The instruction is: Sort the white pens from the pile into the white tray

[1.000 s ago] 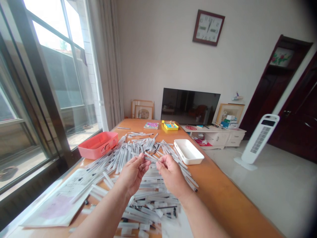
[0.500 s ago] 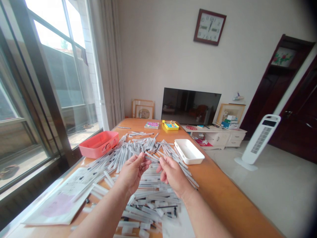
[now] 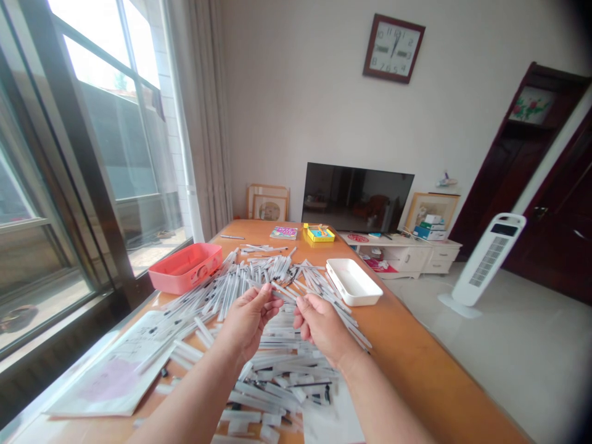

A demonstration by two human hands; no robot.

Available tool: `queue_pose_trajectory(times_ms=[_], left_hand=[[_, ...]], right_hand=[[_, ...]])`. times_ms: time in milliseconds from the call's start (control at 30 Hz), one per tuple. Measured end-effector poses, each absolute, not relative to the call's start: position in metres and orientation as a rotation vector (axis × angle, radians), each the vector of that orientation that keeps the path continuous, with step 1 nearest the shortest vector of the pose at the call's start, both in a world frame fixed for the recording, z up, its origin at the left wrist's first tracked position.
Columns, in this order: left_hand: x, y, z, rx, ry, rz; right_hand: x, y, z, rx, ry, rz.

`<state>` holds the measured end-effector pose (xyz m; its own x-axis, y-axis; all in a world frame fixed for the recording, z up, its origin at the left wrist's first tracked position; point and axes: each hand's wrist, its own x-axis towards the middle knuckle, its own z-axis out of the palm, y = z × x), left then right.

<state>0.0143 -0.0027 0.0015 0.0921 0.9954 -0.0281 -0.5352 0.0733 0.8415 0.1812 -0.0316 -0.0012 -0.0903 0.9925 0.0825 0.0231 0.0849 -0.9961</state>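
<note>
My left hand (image 3: 248, 322) and my right hand (image 3: 320, 325) are raised side by side above a wide heap of white pens (image 3: 259, 290) spread over the orange wooden table (image 3: 416, 370). The left hand's thumb and fingers pinch one white pen (image 3: 276, 292), which sticks out to the right toward the other hand. The right hand's fingers are curled, its fingertips close to that pen's end; whether they touch it I cannot tell. Loose black pen parts lie among the pens near my forearms.
A pink bin (image 3: 182, 267) stands at the table's left edge, a white tray (image 3: 351, 282) at the right edge. Papers (image 3: 115, 370) lie at front left. A booklet (image 3: 283, 232) and a yellow box (image 3: 319, 234) sit at the far end. A tower fan (image 3: 483, 259) stands on the floor.
The right hand's fingertips have drawn slightly away from the left hand's pinch. Both hands stay above the heap; the view has shifted a little.
</note>
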Motion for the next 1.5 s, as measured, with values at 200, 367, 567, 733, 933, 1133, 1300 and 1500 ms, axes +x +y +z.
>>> queue_pose_trajectory(times_ms=[200, 367, 567, 733, 933, 1133, 1300, 1500], left_hand=[[0.0143, -0.003, 0.0037, 0.762, 0.769, 1.339], [0.0138, -0.0023, 0.0033, 0.773, 0.779, 1.341], [0.0138, -0.0026, 0.0028, 0.778, 0.771, 1.341], [0.0125, -0.0008, 0.0008, 0.758, 0.788, 1.349], [0.0095, 0.0016, -0.0014, 0.748, 0.796, 1.364], [0.0095, 0.0016, -0.0026, 0.813, 0.841, 1.373], [0.0124, -0.0021, -0.0007, 0.938, 0.84, 1.343], [0.0118, -0.0046, 0.0027, 0.967, 0.776, 1.321]], right_hand=[[0.182, -0.0348, 0.0028, -1.116, -1.31, 1.198], [0.1831, -0.0344, 0.0018, -1.116, -1.351, 1.193], [0.1814, -0.0342, 0.0035, -1.141, -1.272, 1.266], [0.1824, -0.0344, 0.0018, -1.1, -1.313, 1.254], [0.1861, -0.0339, 0.0023, -1.17, -1.297, 1.236], [0.1913, -0.0281, -0.0022, -1.327, -1.347, 1.048], [0.1882, -0.0295, -0.0015, -1.268, -1.345, 1.095], [0.1892, -0.0295, -0.0027, -1.149, -1.223, 1.315]])
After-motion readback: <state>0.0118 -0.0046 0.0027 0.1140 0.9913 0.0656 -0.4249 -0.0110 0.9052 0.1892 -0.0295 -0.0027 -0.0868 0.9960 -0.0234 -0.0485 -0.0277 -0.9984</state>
